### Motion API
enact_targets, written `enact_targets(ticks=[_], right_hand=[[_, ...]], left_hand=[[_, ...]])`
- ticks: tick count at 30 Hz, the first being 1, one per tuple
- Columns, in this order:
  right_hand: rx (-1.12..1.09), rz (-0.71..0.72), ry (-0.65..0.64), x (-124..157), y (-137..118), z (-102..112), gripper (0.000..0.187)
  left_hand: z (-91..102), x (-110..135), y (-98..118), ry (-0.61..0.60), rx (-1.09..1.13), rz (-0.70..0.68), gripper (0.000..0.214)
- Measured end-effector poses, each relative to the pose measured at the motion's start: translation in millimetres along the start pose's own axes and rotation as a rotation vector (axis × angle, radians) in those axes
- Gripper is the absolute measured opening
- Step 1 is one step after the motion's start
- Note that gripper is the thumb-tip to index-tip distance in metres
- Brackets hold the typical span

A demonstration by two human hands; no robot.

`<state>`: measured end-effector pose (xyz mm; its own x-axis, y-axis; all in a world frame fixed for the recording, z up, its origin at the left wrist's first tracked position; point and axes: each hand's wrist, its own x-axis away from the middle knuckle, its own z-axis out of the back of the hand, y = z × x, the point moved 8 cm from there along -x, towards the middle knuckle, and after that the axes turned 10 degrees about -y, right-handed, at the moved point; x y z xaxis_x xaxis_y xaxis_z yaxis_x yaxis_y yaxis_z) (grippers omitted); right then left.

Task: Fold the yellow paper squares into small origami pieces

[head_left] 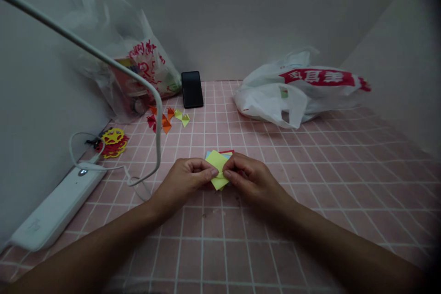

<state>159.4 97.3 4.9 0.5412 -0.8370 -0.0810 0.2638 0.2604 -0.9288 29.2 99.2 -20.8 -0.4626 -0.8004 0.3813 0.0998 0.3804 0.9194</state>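
Note:
A small yellow-green sheet of paper point(216, 160) is pinched between my two hands, turned so that a corner points toward me. A crease or folded strip crosses it near my thumbs. My left hand point(190, 175) grips its left side between thumb and fingers. On the right side, my right hand point(248, 177) is closed on the same sheet, its fingertips close to the left thumb. Behind and below it show edges of other coloured paper, blue and red point(227, 152), mostly hidden by the sheet and my fingers.
Small folded paper shapes point(166, 124) in red, orange and yellow lie behind a white cable point(159, 128). A black phone point(192, 89) leans at the back wall. Plastic bags point(272, 96) stand at the back. Left are a white power strip point(58, 204) and red-yellow cutouts point(113, 137).

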Motion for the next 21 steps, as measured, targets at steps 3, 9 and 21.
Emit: enact_targets(ticks=[3, 9, 21], right_hand=[[0.006, -0.004, 0.001, -0.2, -1.1, 0.5, 0.015], [-0.047, -0.023, 0.001, -0.7, 0.8, 0.3, 0.014], [-0.049, -0.023, 0.008, -1.2, 1.3, 0.0, 0.014]], left_hand=[[0.3, 0.4, 2.5, 0.004, -0.019, -0.013, 0.016], [0.8, 2.2, 7.3, 0.028, -0.084, -0.064, 0.015], [-2.6, 8.2, 17.0, 0.066, -0.262, -0.17, 0.014]])
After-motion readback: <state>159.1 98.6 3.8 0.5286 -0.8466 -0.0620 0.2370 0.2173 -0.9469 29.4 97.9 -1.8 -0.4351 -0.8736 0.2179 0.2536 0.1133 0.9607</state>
